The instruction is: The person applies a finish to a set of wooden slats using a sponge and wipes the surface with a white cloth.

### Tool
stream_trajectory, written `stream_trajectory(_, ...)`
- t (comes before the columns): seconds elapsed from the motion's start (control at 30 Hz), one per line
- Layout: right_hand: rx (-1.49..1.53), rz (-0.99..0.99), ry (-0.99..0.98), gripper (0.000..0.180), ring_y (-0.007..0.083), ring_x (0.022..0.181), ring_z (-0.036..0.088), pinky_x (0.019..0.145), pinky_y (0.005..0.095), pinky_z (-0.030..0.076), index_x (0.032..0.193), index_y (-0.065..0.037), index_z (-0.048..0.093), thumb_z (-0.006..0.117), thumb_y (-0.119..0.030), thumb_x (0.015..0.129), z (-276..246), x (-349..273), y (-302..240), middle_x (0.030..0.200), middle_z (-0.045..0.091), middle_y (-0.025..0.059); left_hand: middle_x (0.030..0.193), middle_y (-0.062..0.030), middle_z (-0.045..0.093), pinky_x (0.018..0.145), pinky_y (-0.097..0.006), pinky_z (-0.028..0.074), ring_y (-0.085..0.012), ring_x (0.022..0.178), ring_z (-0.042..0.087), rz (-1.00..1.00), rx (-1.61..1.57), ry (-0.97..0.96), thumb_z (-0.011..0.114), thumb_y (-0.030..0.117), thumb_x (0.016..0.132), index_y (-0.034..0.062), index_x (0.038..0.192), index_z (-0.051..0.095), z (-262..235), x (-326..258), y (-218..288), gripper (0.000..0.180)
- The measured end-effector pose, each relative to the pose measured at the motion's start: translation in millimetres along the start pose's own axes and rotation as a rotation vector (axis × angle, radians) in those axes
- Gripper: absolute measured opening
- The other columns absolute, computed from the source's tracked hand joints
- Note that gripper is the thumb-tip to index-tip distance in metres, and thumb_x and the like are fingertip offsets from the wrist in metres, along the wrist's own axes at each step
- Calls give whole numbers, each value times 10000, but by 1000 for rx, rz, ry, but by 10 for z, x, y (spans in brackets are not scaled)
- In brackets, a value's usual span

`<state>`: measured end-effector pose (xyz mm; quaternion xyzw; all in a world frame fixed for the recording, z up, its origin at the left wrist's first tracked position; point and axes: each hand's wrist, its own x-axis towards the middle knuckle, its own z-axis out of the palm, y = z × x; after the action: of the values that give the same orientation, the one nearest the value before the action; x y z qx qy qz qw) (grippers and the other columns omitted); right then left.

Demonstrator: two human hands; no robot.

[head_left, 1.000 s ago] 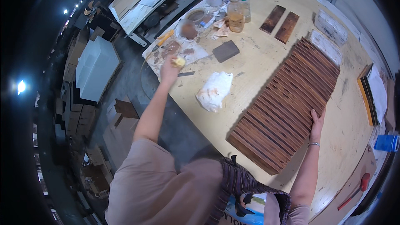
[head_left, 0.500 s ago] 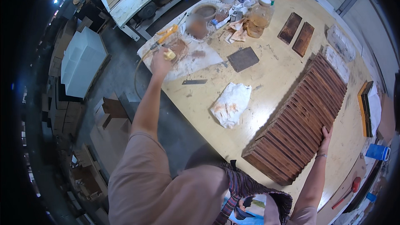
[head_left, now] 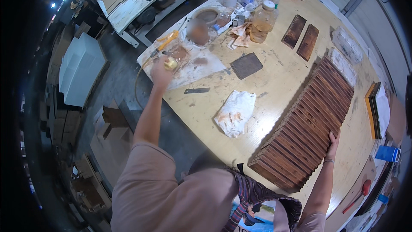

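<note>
My left hand [head_left: 161, 72] is closed round a pale yellow sponge-like pad [head_left: 171, 63], over the stained white sheet [head_left: 208, 66] at the table's far left. Beside it lies a yellow-handled air gun [head_left: 167, 39] with a hose. My right hand [head_left: 333, 145] rests against the right edge of a long row of dark brown wooden strips [head_left: 307, 124], packed side by side; its thumb shows on the near side and the other fingers are mostly hidden. A folded white cloth [head_left: 235, 114] with brown stains lies left of the strips.
Two brown boards [head_left: 307, 42] lie at the back right. A dark abrasive sheet [head_left: 246, 65] and a metal ruler [head_left: 197, 90] lie mid-table. A jar of amber liquid [head_left: 262, 22], cans and rags crowd the far end. Cardboard boxes [head_left: 109, 146] stand on the floor left.
My left hand has drawn slightly nearer and lower with the pad, over the stained sheet. The view has shifted a little; my right hand stays at the strips' edge.
</note>
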<state>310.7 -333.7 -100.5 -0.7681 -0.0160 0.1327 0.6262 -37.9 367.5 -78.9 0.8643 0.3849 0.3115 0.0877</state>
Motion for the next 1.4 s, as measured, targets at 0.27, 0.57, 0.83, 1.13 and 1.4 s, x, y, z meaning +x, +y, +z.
stream_trajectory(0.27, -44, 14, 31, 892, 292, 1406, 420, 1183, 402, 320, 1605, -50, 253, 726, -292, 889, 0, 60, 28, 1567, 385, 181, 986, -103, 703, 842, -450, 509, -363, 972, 656, 22, -26, 6, 845, 57, 672, 124, 1013, 624, 58, 30, -6, 412)
stream_trajectory(0.57, -33, -7, 37, 875, 299, 1387, 435, 1172, 398, 331, 1590, -40, 286, 734, -291, 882, -110, 122, 199, 1518, 446, 191, 997, -121, 702, 842, -446, 520, -360, 985, 662, -83, -66, -58, 844, 97, 705, 128, 1032, 623, -2, -6, -37, 395)
stream_trajectory(0.83, -48, -16, 42, 856, 278, 1371, 449, 1162, 386, 338, 1581, -37, 308, 728, -294, 880, -133, 150, 232, 1506, 467, 158, 1049, -138, 703, 824, -437, 526, -290, 965, 680, -514, -630, -70, 789, 156, 842, 79, 1125, 597, -30, 29, 4, 350)
stream_trajectory(1.13, -106, -39, 41, 795, 259, 1352, 473, 1159, 378, 337, 1573, -54, 341, 690, -348, 921, -20, 45, 57, 1489, 499, 136, 1186, -186, 677, 906, -427, 480, -265, 992, 646, -799, -1690, -490, 457, 358, 1059, 33, 1333, 542, -322, -38, 744, 434)
stream_trajectory(1.4, -16, -9, 3, 809, 274, 1324, 505, 1118, 372, 393, 1573, -26, 314, 710, -242, 901, 117, -35, -137, 1463, 505, 202, 1198, -131, 677, 895, -451, 506, -276, 1039, 674, -699, -1469, -369, 606, 226, 1003, 51, 1316, 545, -210, -129, 895, 363)
